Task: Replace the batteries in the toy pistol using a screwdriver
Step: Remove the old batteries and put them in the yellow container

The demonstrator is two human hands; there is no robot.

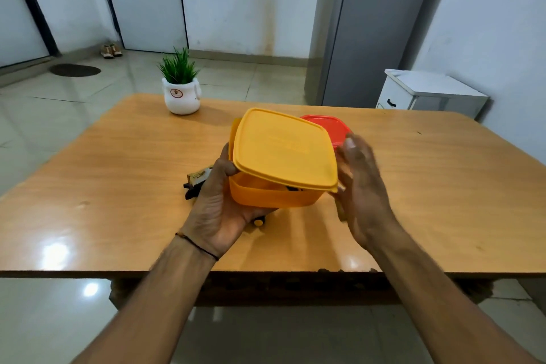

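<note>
A yellow plastic box (266,195) is held above the wooden table (118,186). My left hand (218,210) grips its left side from below. Its yellow lid (283,148) is tilted up at the near edge, and dark items show inside through the gap. My right hand (363,186) is blurred at the lid's right corner, fingers on its edge. The toy pistol (196,182), black and tan, lies on the table behind my left hand, mostly hidden. A small yellow and black part (259,221) shows under the box.
A red lidded container (331,127) sits on the table just behind the yellow box. A white pot with a green plant (181,94) stands at the table's far edge. A grey fridge (369,26) and a white cabinet (428,91) stand beyond the table on the right.
</note>
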